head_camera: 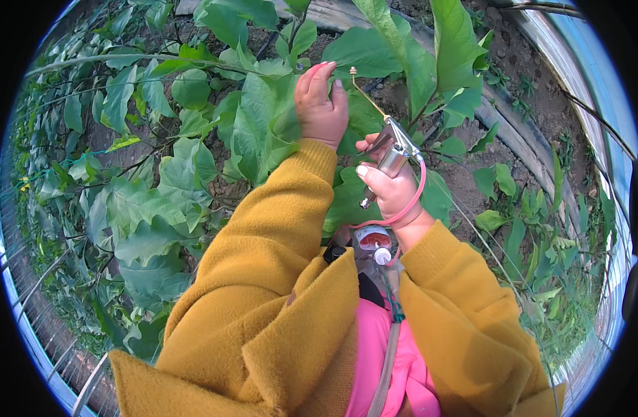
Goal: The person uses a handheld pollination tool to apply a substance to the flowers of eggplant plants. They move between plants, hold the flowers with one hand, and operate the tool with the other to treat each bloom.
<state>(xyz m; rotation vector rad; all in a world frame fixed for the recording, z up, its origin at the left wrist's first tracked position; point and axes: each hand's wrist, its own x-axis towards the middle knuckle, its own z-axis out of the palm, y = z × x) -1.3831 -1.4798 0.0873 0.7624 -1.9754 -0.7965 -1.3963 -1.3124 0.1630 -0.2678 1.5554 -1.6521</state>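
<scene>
My right hand [394, 187] grips a small metal hand sprayer [394, 156], whose thin brass-coloured tube and nozzle [353, 71] point up and to the left. A pink hose [419, 190] runs from the sprayer around my wrist to a clear bottle [373, 238] with a white cap fitting, hanging at my waist. My left hand [321, 104] is raised among broad green leaves [261, 122], left of the nozzle; its fingers are bent and partly turned away, and whether it touches a leaf is hard to tell. Another large leaf [363, 52] lies just behind the nozzle.
Leafy plants, apparently eggplants, crowd the left side. Strings [470, 219] cross the plants. A dark strip of sheeting [527, 151] lies on the soil [548, 109] at right. Plastic film walls [595, 68] curve along the edge, with metal rods [89, 385] at lower left.
</scene>
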